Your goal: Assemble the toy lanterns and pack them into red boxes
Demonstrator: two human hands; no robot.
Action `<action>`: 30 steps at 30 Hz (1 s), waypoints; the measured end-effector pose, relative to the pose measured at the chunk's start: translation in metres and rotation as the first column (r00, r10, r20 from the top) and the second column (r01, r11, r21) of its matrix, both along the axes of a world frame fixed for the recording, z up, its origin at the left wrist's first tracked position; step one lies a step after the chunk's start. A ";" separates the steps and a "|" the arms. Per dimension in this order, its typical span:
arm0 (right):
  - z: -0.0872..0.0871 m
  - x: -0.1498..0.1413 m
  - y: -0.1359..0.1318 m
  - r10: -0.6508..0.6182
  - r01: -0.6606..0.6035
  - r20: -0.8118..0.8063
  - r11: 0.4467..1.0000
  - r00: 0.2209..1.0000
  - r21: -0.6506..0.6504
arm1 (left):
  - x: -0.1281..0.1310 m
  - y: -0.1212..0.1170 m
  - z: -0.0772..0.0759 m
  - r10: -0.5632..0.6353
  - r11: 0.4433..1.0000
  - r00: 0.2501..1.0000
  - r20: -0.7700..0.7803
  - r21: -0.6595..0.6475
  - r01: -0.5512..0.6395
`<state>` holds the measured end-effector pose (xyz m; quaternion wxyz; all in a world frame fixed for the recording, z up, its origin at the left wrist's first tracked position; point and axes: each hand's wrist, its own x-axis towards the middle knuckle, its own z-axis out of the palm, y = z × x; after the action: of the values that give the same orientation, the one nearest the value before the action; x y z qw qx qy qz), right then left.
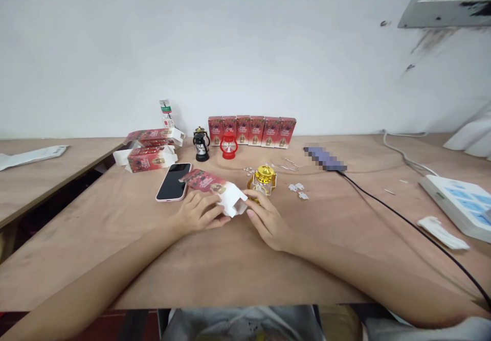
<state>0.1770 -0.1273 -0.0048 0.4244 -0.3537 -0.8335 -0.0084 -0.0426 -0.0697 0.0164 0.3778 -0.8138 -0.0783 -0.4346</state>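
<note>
Both hands (235, 217) pinch a glossy red cardboard box (210, 185) with white flaps, a shiny gold lantern (265, 176) just beyond

My single view looks out from the wearer's head, forward and down, at about arm's reach from the hands; it faces the pale wall (245, 49) squarely, takes in the tabletop (245, 279) from its near edge to that wall, and shares its scene with no second view.

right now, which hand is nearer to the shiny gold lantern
Right: the right hand is just in front of the lantern; the left hand is farther left, at the red cardboard box.
</note>
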 end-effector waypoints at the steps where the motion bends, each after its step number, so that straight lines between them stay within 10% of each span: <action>1: 0.001 0.000 -0.001 0.015 -0.016 0.024 0.999 1.000 0.044 | -0.001 0.000 0.002 -0.006 1.000 1.000 -0.008 -0.008 0.006; 10: 0.005 -0.002 -0.002 0.002 -0.067 0.162 0.916 0.987 0.395 | -0.008 0.010 0.014 -0.131 0.973 0.951 -0.282 -0.220 0.069; 17: 0.007 -0.001 -0.001 -0.027 -0.041 0.153 0.903 0.988 0.428 | -0.002 0.003 0.008 0.018 0.905 0.999 -0.031 -0.425 -0.029; 30: 0.004 -0.002 -0.005 -0.201 0.139 0.072 0.855 0.977 0.500 | -0.011 0.012 0.002 -0.046 0.984 0.998 -0.041 -0.172 0.038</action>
<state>0.1748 -0.1324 -0.0008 0.4463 -0.3051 -0.7935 -0.2793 -0.0531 -0.0580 0.0179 0.2988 -0.8543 -0.0898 -0.4157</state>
